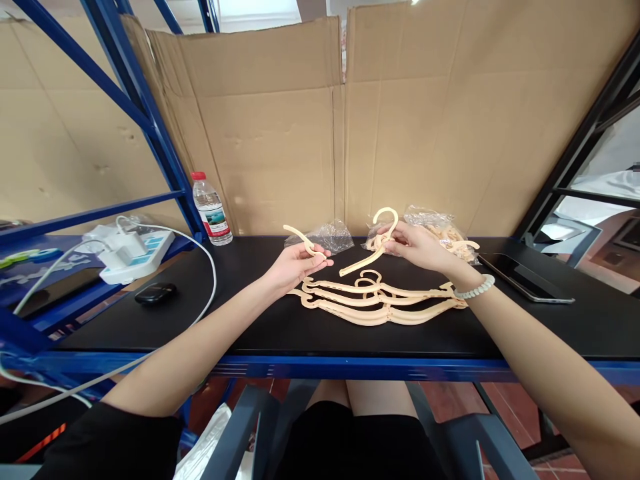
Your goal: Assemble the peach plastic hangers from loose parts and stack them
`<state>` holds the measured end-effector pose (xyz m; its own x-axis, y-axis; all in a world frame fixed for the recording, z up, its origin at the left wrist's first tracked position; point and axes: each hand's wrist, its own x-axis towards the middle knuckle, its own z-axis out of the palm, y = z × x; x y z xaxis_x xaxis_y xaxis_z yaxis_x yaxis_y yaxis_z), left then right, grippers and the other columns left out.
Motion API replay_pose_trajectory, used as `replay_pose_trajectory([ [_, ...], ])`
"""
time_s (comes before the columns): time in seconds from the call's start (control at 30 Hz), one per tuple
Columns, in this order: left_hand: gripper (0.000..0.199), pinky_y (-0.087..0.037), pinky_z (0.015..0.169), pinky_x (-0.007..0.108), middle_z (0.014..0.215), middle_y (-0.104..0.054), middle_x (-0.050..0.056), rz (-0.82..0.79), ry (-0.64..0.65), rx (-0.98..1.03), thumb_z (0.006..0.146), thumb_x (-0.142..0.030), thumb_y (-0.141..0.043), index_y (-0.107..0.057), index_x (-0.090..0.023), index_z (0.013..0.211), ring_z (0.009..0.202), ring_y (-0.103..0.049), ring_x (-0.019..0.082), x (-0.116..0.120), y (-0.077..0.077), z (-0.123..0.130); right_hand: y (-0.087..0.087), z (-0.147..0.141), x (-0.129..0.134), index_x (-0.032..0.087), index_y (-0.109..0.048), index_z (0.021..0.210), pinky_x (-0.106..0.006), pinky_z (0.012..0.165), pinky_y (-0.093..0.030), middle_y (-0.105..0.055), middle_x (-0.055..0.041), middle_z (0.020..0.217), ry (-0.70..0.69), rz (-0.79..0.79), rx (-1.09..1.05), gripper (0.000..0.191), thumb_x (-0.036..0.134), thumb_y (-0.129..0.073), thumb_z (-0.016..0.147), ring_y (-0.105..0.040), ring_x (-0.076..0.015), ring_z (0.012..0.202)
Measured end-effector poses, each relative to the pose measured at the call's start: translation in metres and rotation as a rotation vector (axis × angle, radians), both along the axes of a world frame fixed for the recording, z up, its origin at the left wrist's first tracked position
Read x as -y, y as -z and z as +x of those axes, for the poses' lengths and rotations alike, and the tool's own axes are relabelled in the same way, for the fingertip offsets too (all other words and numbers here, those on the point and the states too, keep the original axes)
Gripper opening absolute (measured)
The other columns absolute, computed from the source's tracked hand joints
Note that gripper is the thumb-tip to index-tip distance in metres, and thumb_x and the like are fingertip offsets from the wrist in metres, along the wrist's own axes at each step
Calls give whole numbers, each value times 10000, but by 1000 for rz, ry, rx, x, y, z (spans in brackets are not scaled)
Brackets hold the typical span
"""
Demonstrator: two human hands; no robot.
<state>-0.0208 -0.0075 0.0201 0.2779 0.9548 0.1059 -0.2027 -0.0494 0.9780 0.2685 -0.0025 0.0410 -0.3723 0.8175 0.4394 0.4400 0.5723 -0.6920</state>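
Between the fingers of my left hand [300, 262] is a loose cream hanger arm [299, 235], its long end pointing up and left. My right hand [413, 245] grips a cream hanger piece [386, 217] made of a curved hook with one arm slanting down to the left. The two pieces are apart, held above the table. Below them several cream plastic clothes hangers [387, 313] lie stacked flat, hooks toward the back. Behind my right hand a clear plastic bag [450, 233] of more cream parts is partly hidden by the wrist.
A crumpled clear bag [333, 237] lies at the back of the black table [260, 333]. To the left are a water bottle [213, 210], a black mouse [156, 293] and a white power strip [145, 257] with cables. At right lies a tablet [525, 277]. Cardboard [270, 133] walls the back.
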Motion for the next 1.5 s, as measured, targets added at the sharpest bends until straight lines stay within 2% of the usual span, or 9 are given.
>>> replay_pose_trajectory([
  [0.17,207,-534,911,269,726,-660,-14,28,6,21,669,-118,-841,-657,-121,765,837,-730,153,-1,2,2,-2,-4,6,201,-617,884,-346,742,-524,-681,-59,856,-61,51,-59,194,394,-599,881,-642,-210,812],
  [0.4,248,-555,732,213,815,-692,32,69,99,-71,681,-265,-851,-675,-131,794,820,-682,128,1,2,0,3,-6,5,201,-583,910,-333,690,-514,-649,-44,831,-37,134,-191,231,426,-619,872,-626,-190,751],
  [0.57,171,-580,811,253,1051,-704,78,7,199,-20,739,-172,-801,-646,-127,794,899,-727,172,3,1,1,6,-8,6,212,-578,932,-359,733,-534,-658,-50,859,-24,169,-191,237,441,-614,882,-642,-204,781],
  [0.7,143,-579,853,250,973,-711,66,-21,200,8,764,-113,-771,-631,-116,789,878,-745,180,2,0,2,7,-7,4,206,-581,947,-348,717,-525,-645,-54,892,-19,216,-204,227,425,-605,894,-638,-199,782],
  [0.83,155,-585,820,226,883,-711,52,-31,205,1,753,-94,-777,-624,-108,772,871,-752,195,2,0,1,8,-8,5,205,-587,949,-335,701,-506,-632,-50,886,0,253,-202,194,392,-597,901,-619,-192,778],
  [1.0,168,-586,779,221,847,-729,66,-8,133,-43,740,-48,-770,-610,-101,745,764,-754,163,5,-1,5,10,-13,7,206,-597,938,-323,679,-500,-643,-47,873,42,263,-213,172,371,-601,890,-607,-190,773],
  [1.17,182,-576,634,188,738,-733,62,-21,-21,-66,718,31,-728,-600,-92,679,617,-734,141,11,-1,11,15,-20,9,200,-602,936,-310,676,-503,-652,-51,887,82,286,-208,130,322,-586,895,-611,-188,786],
  [1.33,197,-565,586,188,667,-725,57,-21,-103,-84,679,44,-735,-600,-92,635,575,-721,144,12,1,15,18,-23,9,190,-618,917,-302,629,-501,-662,-47,852,103,338,-187,118,301,-593,883,-630,-195,762],
  [1.5,189,-557,562,193,624,-717,56,21,-166,-97,670,40,-731,-600,-94,641,559,-718,151,10,6,16,20,-25,9,193,-613,910,-322,669,-509,-671,-45,843,107,376,-176,84,266,-587,880,-638,-194,748],
])
